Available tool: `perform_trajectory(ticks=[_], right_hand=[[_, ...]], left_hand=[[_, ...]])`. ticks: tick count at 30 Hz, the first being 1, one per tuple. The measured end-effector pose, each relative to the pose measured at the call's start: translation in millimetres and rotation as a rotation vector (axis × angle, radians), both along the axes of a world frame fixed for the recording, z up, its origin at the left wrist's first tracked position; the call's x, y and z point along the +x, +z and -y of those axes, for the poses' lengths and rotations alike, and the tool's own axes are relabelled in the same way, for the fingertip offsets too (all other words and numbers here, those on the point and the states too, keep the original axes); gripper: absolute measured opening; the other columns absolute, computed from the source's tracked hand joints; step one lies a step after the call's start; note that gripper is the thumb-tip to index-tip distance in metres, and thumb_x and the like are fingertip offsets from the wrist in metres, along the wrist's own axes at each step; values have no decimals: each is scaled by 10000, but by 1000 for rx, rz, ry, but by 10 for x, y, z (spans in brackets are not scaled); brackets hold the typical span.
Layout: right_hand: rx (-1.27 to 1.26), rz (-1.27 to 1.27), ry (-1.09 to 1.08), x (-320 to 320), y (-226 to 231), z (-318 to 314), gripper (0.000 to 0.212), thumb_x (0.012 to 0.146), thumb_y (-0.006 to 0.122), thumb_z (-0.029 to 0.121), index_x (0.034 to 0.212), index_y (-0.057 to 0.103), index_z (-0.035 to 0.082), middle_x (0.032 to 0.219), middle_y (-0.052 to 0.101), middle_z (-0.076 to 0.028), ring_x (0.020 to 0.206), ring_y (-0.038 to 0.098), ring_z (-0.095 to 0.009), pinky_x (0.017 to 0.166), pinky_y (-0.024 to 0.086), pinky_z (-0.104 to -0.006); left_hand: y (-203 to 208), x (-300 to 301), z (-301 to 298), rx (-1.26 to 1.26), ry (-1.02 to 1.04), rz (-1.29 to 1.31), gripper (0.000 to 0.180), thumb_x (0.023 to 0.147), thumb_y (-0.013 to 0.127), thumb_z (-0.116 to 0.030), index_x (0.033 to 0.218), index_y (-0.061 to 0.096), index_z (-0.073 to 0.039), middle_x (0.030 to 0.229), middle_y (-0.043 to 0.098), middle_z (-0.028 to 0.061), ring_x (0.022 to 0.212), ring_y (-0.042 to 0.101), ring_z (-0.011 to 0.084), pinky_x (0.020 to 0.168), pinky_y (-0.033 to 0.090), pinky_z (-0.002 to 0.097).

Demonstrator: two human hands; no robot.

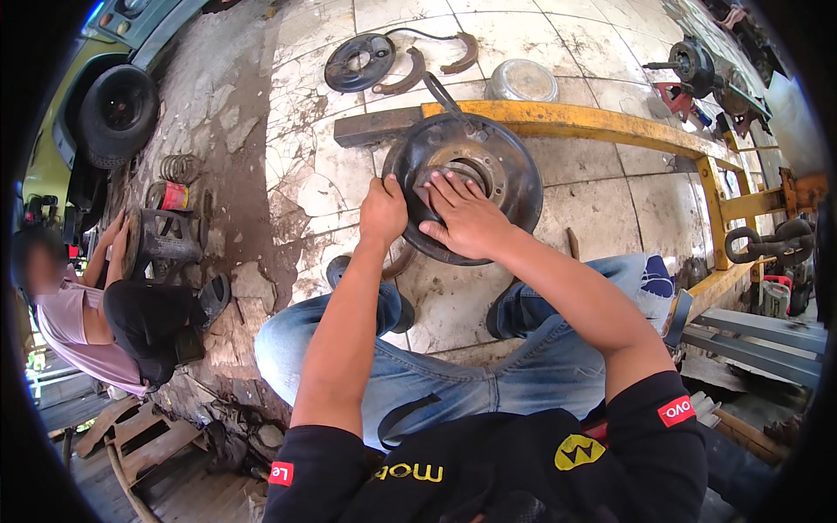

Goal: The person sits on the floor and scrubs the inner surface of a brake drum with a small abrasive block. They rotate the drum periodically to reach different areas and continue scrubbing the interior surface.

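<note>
In front of me a round, dark metal brake backing plate (514, 166) leans against a yellow metal frame (593, 126). It has a hole in its middle with bolt holes around it, and a black hose or cable at its top. My left hand (384, 211) is closed on the plate's left rim. My right hand (466, 213) lies flat on the plate's face, fingers spread, beside the centre hole. A brownish patch shows by its fingertips; whether it is a loose piece under them I cannot tell. A curved brake shoe (399, 261) partly shows below the plate.
Beyond lie another backing plate (359, 63), two brake shoes (459, 54) and a round metal lid or pan (523, 81) on tiles. A chain link (772, 241) hangs at right. At left a person (96, 305) sits by a metal stool (167, 244), near a vehicle's tyre (119, 113).
</note>
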State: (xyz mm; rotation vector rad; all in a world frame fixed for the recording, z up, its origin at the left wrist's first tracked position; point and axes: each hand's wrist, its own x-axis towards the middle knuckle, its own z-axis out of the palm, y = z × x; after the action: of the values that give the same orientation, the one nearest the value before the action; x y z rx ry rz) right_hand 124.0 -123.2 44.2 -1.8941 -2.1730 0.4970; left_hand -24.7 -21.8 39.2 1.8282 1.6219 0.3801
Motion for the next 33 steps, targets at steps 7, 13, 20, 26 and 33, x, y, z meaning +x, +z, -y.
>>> perform_trajectory(ticks=[7,13,20,26,33], right_hand=[[-31,111,251,157,-4,57,730,978,321,559,1467,307,19,1555,227,-186,1449,191,-346,1163,192,-486],[18,144,33,82,-34,-205,756,976,272,586,1468,293,12,1547,238,-205,1449,194,-349,1155,202,-506],[37,63,8,71,-79,-178,749,978,308,567,1446,328,-17,1530,282,-200,1431,242,-341,1152,209,-503],[47,144,-55,222,-48,-167,700,989,347,502,1416,357,-52,1496,334,-226,1400,296,-380,1151,241,-449],[-28,-295,-275,374,382,-35,329,974,480,255,1139,575,-14,984,646,-264,811,629,-431,711,519,-490]], left_hand=[[-22,-50,50,-47,-1,32,502,996,329,-403,1048,528,55,999,614,361,978,582,513,880,446,532],[3,-23,37,-50,1,24,488,998,329,-395,1058,525,48,1000,613,361,973,584,513,876,451,531],[-27,-16,-10,-44,-10,39,495,1000,324,-391,1054,526,58,1000,611,363,975,583,510,874,454,526],[39,14,10,-65,10,36,517,1005,329,-398,1085,537,69,1026,598,364,1005,559,518,886,428,524],[15,3,12,-49,-7,35,506,1001,326,-394,1066,535,63,1006,614,360,983,586,502,884,449,526]])
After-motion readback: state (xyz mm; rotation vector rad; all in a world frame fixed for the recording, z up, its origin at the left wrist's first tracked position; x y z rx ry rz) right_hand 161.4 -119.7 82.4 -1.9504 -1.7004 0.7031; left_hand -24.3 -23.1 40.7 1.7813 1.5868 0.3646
